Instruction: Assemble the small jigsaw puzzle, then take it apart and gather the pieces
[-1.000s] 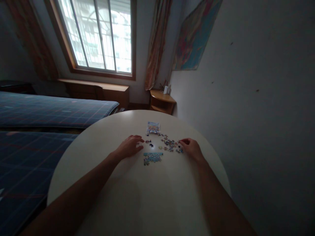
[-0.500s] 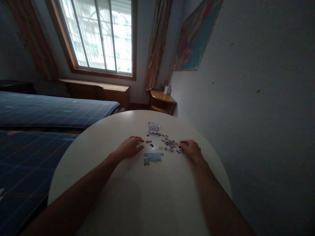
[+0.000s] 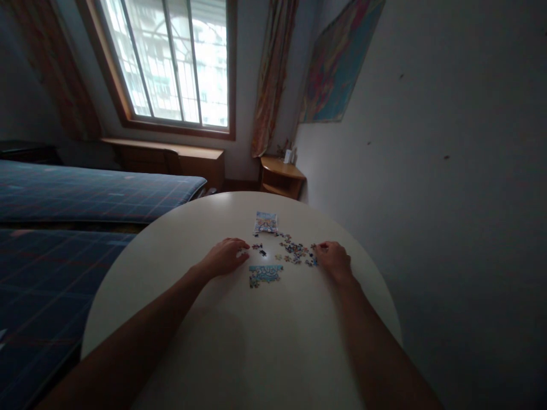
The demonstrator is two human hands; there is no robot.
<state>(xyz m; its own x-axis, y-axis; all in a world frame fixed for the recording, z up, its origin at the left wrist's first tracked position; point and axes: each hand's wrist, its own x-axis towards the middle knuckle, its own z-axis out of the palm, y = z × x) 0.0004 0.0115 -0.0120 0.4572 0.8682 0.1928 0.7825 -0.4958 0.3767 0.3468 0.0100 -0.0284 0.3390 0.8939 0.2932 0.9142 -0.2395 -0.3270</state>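
My left hand point(image 3: 225, 256) rests on the table left of the loose pieces, thumb and fingers apart, with a small jigsaw piece point(image 3: 243, 249) lying in the gap. At the right edge of a heap of jigsaw pieces point(image 3: 296, 250), my right hand point(image 3: 334, 259) has its fingers curled together around a small piece point(image 3: 313, 247) at the fingertips. A partly joined puzzle section point(image 3: 265, 273), mostly light blue, lies flat between the hands, nearer to me. Between the left hand and the heap sit a few single pieces, one of them dark point(image 3: 262, 253).
A small picture packet point(image 3: 266, 221) lies beyond the pieces on the round white table point(image 3: 273, 341). Plaid-covered mattresses point(image 3: 94, 193) stand to the left, a wall point(image 3: 448, 228) to the right. A wooden corner shelf point(image 3: 282, 168) is behind the table.
My right hand has shifted very slightly at the heap's edge, and a piece now shows by its fingertips. The left hand stays in place. The view has moved a little.
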